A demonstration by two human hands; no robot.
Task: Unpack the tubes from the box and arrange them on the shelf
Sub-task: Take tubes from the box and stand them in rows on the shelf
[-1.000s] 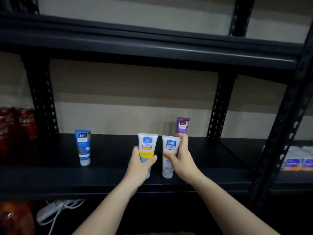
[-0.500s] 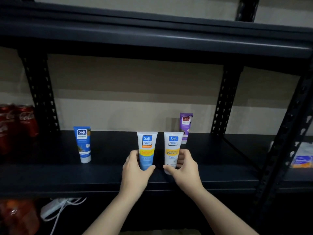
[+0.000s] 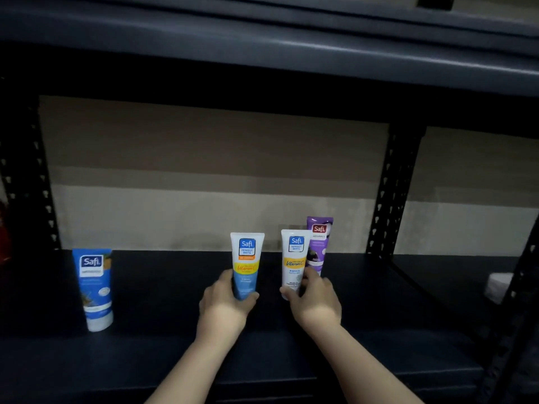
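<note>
Several Safi tubes stand cap-down on the black shelf (image 3: 163,290). My left hand (image 3: 224,304) grips the lower part of a white, yellow and light-blue tube (image 3: 246,262) at the middle. My right hand (image 3: 313,300) grips the base of a white tube with a yellow band (image 3: 294,258) just to the right. A purple tube (image 3: 318,243) stands behind the white one, partly hidden by it. A blue tube (image 3: 94,287) stands alone at the left, apart from both hands. No box is in view.
The shelf above (image 3: 262,48) overhangs the tubes. Perforated black uprights stand at the left (image 3: 26,182) and right (image 3: 390,193). A white object (image 3: 500,287) lies on the neighbouring shelf at the far right. A beige wall backs the shelf.
The view has come closer to the shelf. The two held tubes now stand further apart, the white one nearer the purple tube. Both hands keep their grip low on the tubes.
</note>
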